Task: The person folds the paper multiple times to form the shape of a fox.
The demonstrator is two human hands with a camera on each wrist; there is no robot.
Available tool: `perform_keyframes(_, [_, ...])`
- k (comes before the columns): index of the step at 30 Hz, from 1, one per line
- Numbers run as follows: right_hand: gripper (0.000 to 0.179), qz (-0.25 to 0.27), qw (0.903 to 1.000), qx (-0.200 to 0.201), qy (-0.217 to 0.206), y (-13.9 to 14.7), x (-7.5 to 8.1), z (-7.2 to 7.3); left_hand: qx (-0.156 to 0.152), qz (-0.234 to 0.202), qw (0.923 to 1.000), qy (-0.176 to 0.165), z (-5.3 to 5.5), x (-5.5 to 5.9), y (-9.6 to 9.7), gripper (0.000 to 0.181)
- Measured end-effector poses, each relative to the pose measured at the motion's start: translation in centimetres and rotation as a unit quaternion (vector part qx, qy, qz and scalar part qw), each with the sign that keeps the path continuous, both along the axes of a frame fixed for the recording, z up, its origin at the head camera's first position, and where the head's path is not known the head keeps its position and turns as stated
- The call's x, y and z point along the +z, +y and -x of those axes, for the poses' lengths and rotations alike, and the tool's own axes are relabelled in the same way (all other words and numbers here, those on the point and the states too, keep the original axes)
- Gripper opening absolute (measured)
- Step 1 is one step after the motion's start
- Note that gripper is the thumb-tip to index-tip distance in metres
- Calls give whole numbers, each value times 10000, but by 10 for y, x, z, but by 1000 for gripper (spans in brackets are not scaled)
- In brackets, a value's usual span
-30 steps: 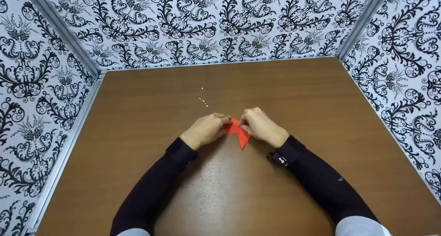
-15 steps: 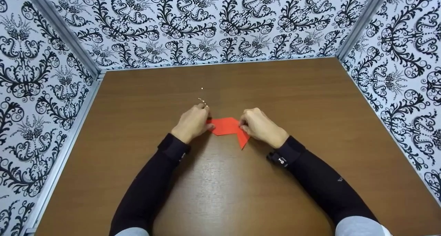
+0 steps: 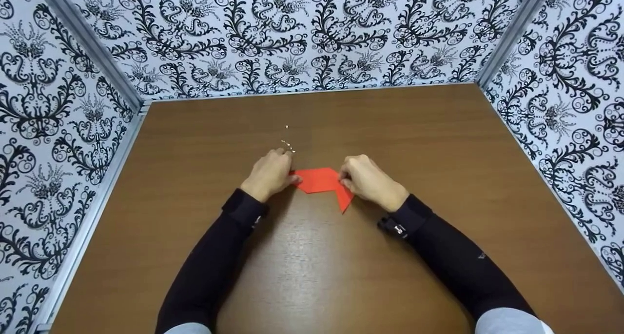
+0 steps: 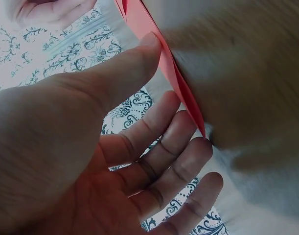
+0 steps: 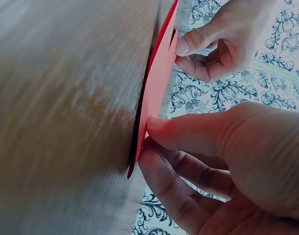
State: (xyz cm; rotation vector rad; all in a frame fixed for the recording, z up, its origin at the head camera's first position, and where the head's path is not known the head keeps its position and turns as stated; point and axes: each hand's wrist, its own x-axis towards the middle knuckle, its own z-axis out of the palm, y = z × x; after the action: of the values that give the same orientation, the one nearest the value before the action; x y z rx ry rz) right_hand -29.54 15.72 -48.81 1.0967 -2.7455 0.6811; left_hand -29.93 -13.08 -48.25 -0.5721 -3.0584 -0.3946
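A folded piece of red paper (image 3: 318,180) lies on the wooden table, with a pointed flap angled down toward the near side. My left hand (image 3: 269,174) is at its left end. In the left wrist view the left thumb (image 4: 150,43) presses on the paper, while the other fingers (image 4: 170,105) stay extended, their tips right at the paper's pointed end. My right hand (image 3: 368,180) pinches the right end between thumb (image 5: 161,122) and bent index finger (image 5: 156,171). Part of the paper's right corner is hidden behind that hand.
Small whitish specks (image 3: 287,145) lie on the brown tabletop (image 3: 390,124) just beyond the left hand. Patterned black-and-white panels (image 3: 302,36) in grey metal frames enclose the table at the back and both sides.
My left hand has slid left along the paper from its middle to its left end, uncovering the centre. The right hand has kept its grip and place.
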Motion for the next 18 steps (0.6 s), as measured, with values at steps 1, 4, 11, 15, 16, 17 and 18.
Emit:
perform_keyframes(1, [11,5,10000,11,30,0,0,0,1,-1,10000,-9,0,0,0,42])
perform_keyframes(4, [11,34,9999,39,105,0,0,-1,-11,-45,10000,-31,1,0,-1,44])
perform_keyframes(11, [12,82,9998,55,168,0,0,-1,-61,-427,9989,-188,4,0,1,37])
perform_keyframes(15, [12,51,9998,63,192,0,0,0,-123,-452,9987,-181,5,0,3,34])
perform_keyframes(16, [12,37,9998,55,193,0,-1,0,-149,-449,9988,-141,5,-1,3,32])
perform_keyframes(17, [12,28,9998,50,195,0,-1,0,-171,-459,9987,-108,5,-1,4,30])
perform_keyframes(18, [12,22,9998,47,187,0,-1,0,-198,-461,9987,-76,5,-1,4,29])
